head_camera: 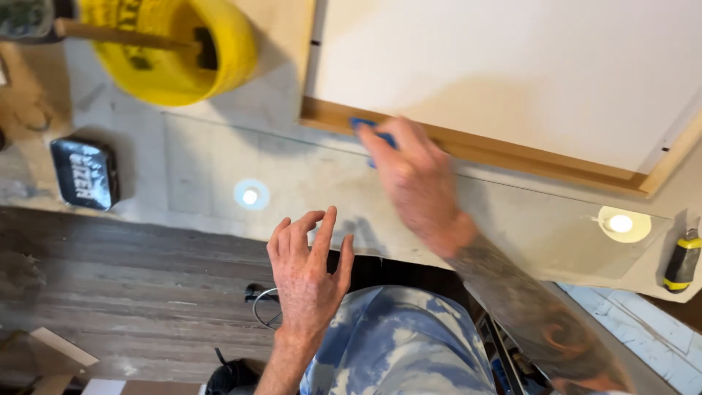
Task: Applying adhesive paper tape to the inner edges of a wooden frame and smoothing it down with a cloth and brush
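Note:
My right hand (413, 183) reaches forward and grips a small blue tool (373, 130), pressing it against the lower wooden edge of a wooden frame (504, 153) holding a white panel (512, 66). A clear glass sheet (219, 161) lies on the pale worktop under both hands. My left hand (307, 271) rests at the glass sheet's near edge with fingers spread and curled, holding nothing.
A yellow roll of mesh tape (175, 51) on a wooden stick sits at the back left. A small dark tin (84, 174) lies on the left. A yellow-and-black tool (681, 262) lies at the right edge. Light reflections show on the glass. Dark wood floor lies below.

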